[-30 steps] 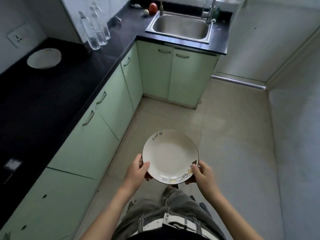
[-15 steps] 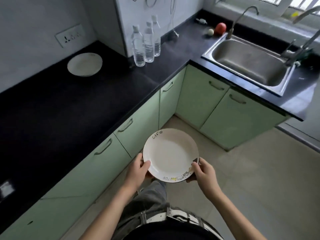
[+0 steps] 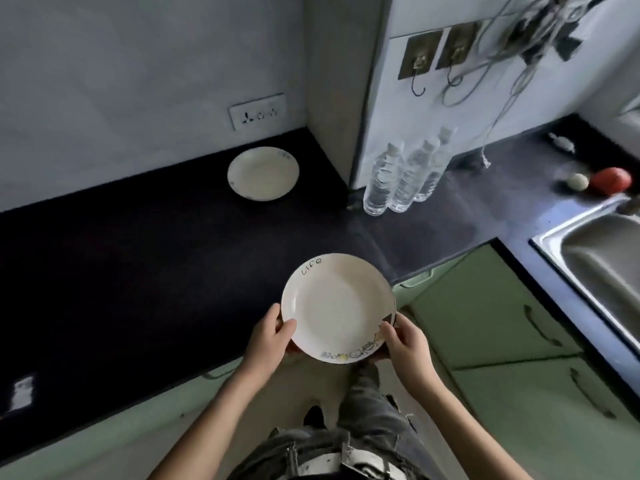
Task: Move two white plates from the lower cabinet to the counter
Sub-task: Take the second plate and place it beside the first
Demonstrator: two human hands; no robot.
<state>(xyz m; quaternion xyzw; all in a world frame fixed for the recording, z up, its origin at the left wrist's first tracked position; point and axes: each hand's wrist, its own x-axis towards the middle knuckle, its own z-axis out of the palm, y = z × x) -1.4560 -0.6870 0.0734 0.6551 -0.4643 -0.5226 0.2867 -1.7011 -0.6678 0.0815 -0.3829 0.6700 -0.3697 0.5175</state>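
Your left hand (image 3: 268,341) pinches the near-left rim of the second white plate (image 3: 337,308), thumb on top and the fingers tucked underneath out of sight; your right hand (image 3: 405,342) does the same at the near-right rim, thumb pressed beside the printed border. Both grips sit on the edge closest to you, so the far half of the plate hangs unsupported, roughly level, over the front edge of the black counter (image 3: 138,258). The first white plate (image 3: 263,173) already rests on the counter near the back wall, below the wall socket (image 3: 258,111), well apart from the one you hold. That suggests the job is half done, with only the set-down left. The likely trouble is at the counter's edge: come in too low and the far rim could knock it, and a thumb-only pinch on glazed ceramic might slip. Aim too far right and you risk nudging the three water bottles (image 3: 403,178) by the wall corner. Landing the plate on the first one could chip either.
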